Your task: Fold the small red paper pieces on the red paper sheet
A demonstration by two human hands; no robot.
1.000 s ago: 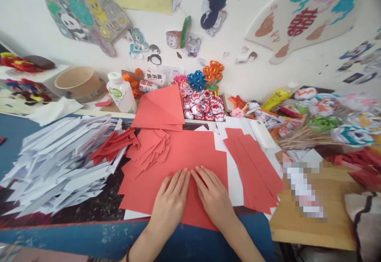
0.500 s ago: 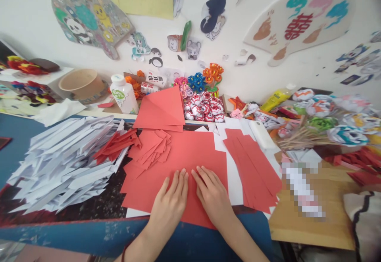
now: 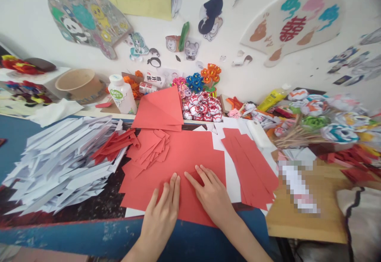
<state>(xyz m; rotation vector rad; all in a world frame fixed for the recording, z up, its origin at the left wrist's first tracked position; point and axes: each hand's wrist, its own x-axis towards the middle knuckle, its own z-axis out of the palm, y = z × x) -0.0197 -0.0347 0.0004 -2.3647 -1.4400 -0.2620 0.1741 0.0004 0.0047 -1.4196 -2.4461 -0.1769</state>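
Observation:
Large sheets of red paper (image 3: 190,147) lie in front of me on the table. My left hand (image 3: 162,210) rests on their near part, palm down, with its fingers stretched out. To its right, my right hand (image 3: 210,194) lies on the same red paper, fingers spread and the index finger pointing left toward my left hand. Whether a smaller red piece is under the fingertips is hard to make out. Small cut red pieces (image 3: 153,149) are heaped on the sheets' upper left. Long red strips (image 3: 251,169) lie to the right over white paper (image 3: 233,176).
A big pile of folded white paper pieces (image 3: 65,167) with folded red pieces (image 3: 114,147) covers the left. Behind stand a white bottle (image 3: 122,95), red sheets (image 3: 157,109) and paper flowers (image 3: 204,107). More paper flowers (image 3: 315,107) and a wooden stool (image 3: 330,206) are at right.
My left hand has moved a little left and toward me. My right hand's fingers have spread, its index finger now further left. The view has shifted slightly.

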